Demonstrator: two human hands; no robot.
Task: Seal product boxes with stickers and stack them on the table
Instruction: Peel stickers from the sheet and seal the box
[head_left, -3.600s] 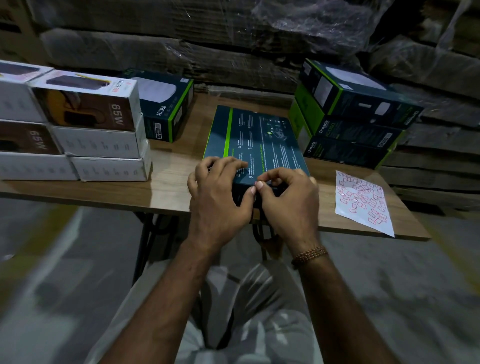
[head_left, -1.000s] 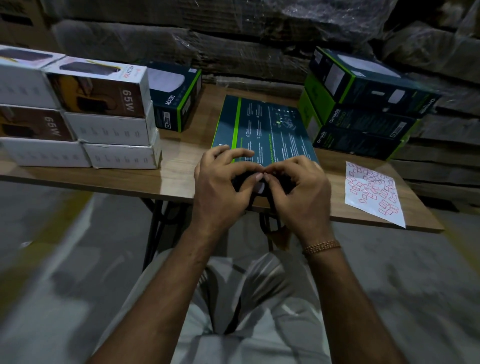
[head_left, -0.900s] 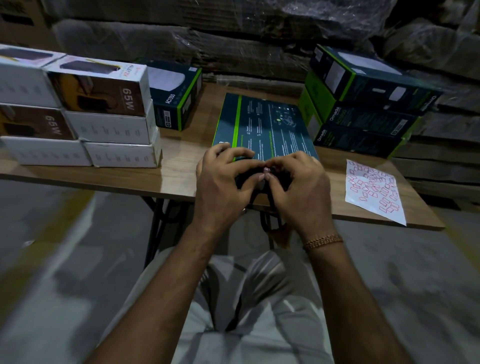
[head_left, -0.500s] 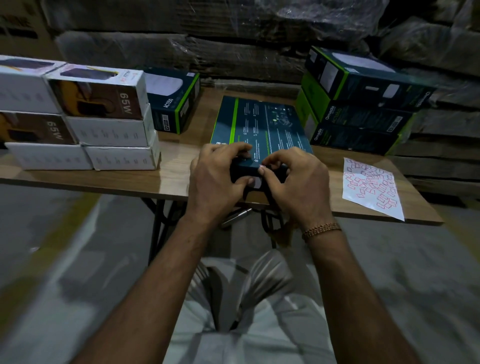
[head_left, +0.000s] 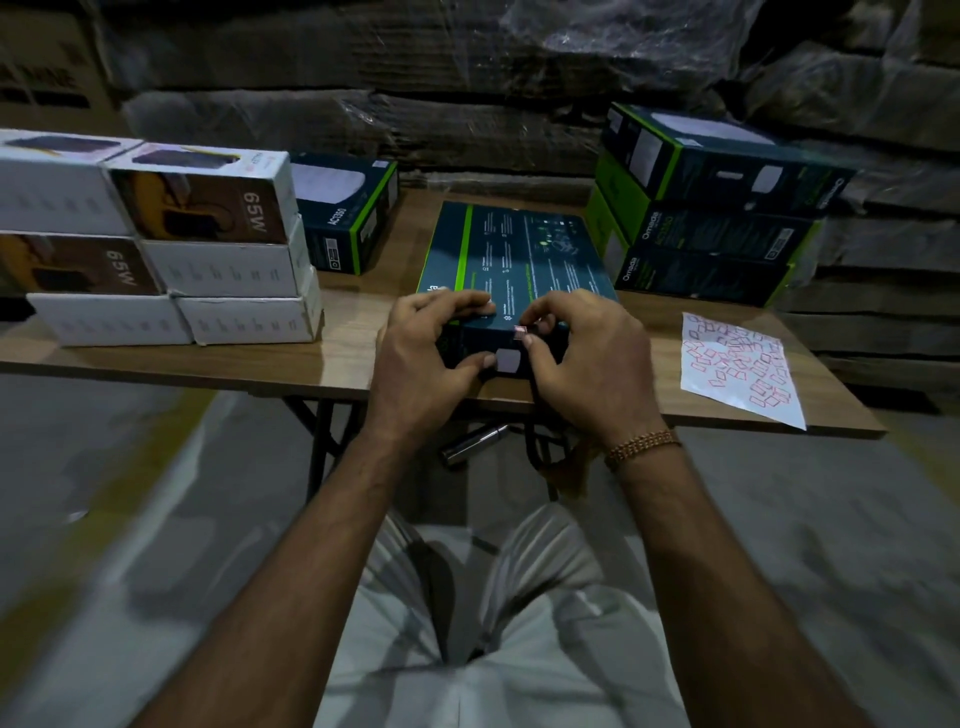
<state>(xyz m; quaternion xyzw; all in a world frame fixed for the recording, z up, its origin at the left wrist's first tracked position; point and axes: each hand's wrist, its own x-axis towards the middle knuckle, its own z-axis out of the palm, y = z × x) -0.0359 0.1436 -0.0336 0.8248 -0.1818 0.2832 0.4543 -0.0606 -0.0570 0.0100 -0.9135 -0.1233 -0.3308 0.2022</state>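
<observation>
**Sticker goes on at the near flap**

My left hand (head_left: 423, 358) grips the teal box (head_left: 514, 265) at the table's (head_left: 337, 364) near edge, steadying it, while my right hand (head_left: 587, 358) pinches a small sticker (head_left: 519, 332) onto its closing seam. Right, the sticker sheet (head_left: 737, 364) waits; beyond, finished stacks (head_left: 711, 208) rise.

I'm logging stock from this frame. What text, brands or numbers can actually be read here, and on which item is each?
"65W", seen upside down: front white box on top of the left stack.
"65W", also upside down: white box behind it, one tier down.
"AC1350": dark green-edged box beside that stack.
"Omada": two lower boxes of the right stack.
Fine print on the flat box in both hands, and red marks on the sticker sheet: too small to read.
</observation>
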